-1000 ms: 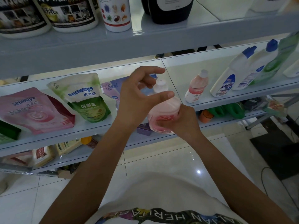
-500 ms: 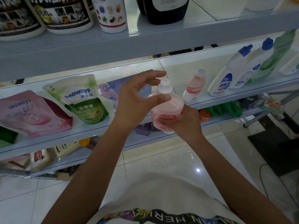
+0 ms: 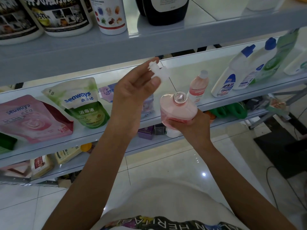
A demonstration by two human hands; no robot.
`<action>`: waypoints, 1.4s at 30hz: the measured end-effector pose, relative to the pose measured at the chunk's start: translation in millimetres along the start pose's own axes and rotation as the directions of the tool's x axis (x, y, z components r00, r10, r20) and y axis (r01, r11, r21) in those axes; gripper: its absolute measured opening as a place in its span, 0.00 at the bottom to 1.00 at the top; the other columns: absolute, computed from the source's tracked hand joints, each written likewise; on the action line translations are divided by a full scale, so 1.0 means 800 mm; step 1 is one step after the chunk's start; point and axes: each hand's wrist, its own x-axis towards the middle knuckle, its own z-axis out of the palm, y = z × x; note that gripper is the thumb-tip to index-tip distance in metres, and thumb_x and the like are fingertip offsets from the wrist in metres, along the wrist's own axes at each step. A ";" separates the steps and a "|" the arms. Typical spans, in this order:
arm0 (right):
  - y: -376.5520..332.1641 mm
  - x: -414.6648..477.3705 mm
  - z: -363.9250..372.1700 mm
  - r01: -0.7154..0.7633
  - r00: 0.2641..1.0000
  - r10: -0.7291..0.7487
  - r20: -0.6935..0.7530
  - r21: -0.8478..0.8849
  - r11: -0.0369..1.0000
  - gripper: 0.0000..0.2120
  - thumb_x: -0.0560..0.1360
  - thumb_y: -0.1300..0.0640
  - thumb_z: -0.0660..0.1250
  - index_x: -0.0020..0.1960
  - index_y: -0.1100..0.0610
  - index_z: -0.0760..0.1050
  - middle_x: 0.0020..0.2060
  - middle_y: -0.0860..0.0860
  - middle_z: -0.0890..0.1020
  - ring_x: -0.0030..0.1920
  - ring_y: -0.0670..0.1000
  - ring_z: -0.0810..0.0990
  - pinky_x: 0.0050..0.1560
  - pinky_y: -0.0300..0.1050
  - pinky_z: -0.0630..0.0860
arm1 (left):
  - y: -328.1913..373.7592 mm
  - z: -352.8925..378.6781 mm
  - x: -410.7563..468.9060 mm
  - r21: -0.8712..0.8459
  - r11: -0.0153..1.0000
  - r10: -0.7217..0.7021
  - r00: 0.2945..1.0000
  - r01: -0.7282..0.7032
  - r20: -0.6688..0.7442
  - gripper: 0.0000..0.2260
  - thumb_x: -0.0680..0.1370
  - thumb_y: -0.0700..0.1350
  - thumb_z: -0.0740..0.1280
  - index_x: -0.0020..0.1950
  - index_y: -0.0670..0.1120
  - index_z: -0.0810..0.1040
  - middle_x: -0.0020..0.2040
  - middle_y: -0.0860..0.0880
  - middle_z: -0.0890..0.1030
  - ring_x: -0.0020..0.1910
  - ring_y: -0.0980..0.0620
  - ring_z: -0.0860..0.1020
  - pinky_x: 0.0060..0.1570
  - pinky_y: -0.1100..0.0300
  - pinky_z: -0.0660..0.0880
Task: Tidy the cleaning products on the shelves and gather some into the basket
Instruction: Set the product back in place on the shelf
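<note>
Pink bottle [image 3: 178, 112], white cap [image 3: 157, 72], green-and-white pouch [image 3: 79, 103], pink pouch [image 3: 33, 118], blue-capped white bottles [image 3: 232, 75]

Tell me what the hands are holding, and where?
The left hand pinches the white cap between thumb and fingers. The right hand grips the pink bottle around its lower half.

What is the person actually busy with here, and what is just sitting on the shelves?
In use: pink bottle, open, held in the right hand; white cap, pinched in the left hand.
Just sitting: green pouch, pink pouch, small pink bottle, blue-capped bottles.
</note>
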 end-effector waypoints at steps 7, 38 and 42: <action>0.001 0.001 -0.004 0.054 0.998 -0.053 -0.043 0.022 0.998 0.23 0.58 0.53 0.82 0.46 0.51 0.72 0.42 0.44 0.78 0.44 0.46 0.78 0.45 0.31 0.73 | -0.009 0.000 -0.010 -0.112 0.985 -0.127 0.989 0.134 0.072 0.22 0.75 0.42 0.66 0.69 0.40 0.72 0.64 0.44 0.79 0.64 0.48 0.77 0.63 0.52 0.74; -0.009 -0.004 -0.002 -0.107 0.985 0.110 0.134 -0.035 0.994 0.21 0.58 0.46 0.78 0.47 0.48 0.75 0.41 0.44 0.82 0.44 0.45 0.81 0.50 0.45 0.76 | -0.025 0.012 -0.021 0.576 0.729 0.195 0.919 -0.370 0.344 0.33 0.70 0.46 0.68 0.73 0.51 0.61 0.58 0.56 0.78 0.61 0.55 0.67 0.61 0.72 0.61; -0.017 -0.001 -0.001 -0.058 0.989 0.069 0.129 -0.087 0.995 0.32 0.60 0.45 0.78 0.57 0.61 0.75 0.49 0.53 0.81 0.53 0.53 0.79 0.60 0.50 0.75 | -0.024 0.012 -0.016 0.570 0.750 0.225 0.940 -0.336 0.257 0.38 0.69 0.55 0.72 0.74 0.52 0.56 0.54 0.58 0.72 0.56 0.52 0.69 0.59 0.69 0.63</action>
